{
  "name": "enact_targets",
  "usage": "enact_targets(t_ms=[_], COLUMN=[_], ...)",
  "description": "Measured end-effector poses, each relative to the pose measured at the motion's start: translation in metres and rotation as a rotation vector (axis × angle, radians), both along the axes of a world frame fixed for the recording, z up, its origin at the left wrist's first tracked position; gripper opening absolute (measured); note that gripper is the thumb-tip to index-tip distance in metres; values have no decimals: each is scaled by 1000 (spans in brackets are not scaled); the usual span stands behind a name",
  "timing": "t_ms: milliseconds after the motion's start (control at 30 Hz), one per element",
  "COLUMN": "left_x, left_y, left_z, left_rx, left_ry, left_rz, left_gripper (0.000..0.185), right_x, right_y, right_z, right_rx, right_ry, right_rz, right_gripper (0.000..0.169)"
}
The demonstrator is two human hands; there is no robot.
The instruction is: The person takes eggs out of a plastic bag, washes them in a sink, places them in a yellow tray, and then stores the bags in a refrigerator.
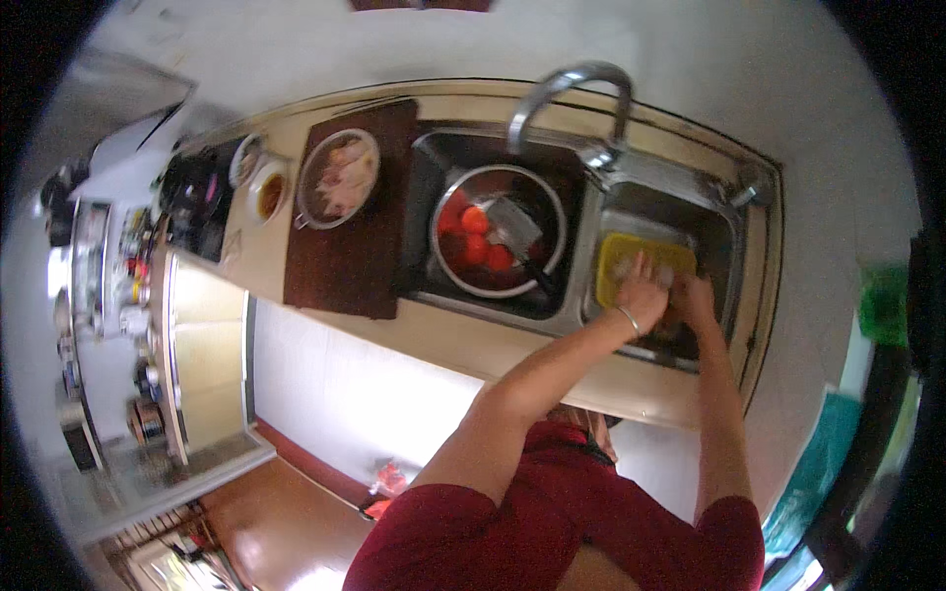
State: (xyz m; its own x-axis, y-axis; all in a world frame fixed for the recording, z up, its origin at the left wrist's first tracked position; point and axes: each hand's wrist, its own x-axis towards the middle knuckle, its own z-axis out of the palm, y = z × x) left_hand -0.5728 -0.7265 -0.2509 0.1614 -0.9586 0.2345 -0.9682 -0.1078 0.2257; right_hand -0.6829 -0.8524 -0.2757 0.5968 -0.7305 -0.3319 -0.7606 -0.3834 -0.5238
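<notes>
Both hands are low in the right basin of a double steel sink (580, 292). My left hand (641, 297), with a bangle at the wrist, reaches over a yellow plastic basket (607, 258), fingers spread over small pale pieces that are too blurred to name. My right hand (693, 295) is at the basket's right side, its fingers bent; what it holds, if anything, is hidden. In the left basin stands a round metal pot (443, 255) with several red tomatoes (475, 219) and a cleaver (514, 225), whose black handle leans towards the near rim.
A curved chrome faucet (576, 74) arches over the sink. Left of it, a dark red-brown board (344, 273) bears a bowl of raw meat (344, 177). Farther left are a cup of brown liquid (270, 193), a small bowl (245, 161) and a black stove (196, 192).
</notes>
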Motion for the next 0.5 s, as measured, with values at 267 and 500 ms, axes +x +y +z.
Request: enact_targets(t_ms=[267, 500], left_x=[12, -6], left_y=[10, 94], left_z=[54, 9], left_rx=[671, -282], left_ry=[484, 164], left_rz=[-191, -85], left_gripper=[45, 25], right_x=[-9, 18], right_y=[-11, 57], right_z=[7, 36], right_rx=[-385, -278], right_ry=[46, 71], right_rz=[-17, 308], right_gripper=[29, 43])
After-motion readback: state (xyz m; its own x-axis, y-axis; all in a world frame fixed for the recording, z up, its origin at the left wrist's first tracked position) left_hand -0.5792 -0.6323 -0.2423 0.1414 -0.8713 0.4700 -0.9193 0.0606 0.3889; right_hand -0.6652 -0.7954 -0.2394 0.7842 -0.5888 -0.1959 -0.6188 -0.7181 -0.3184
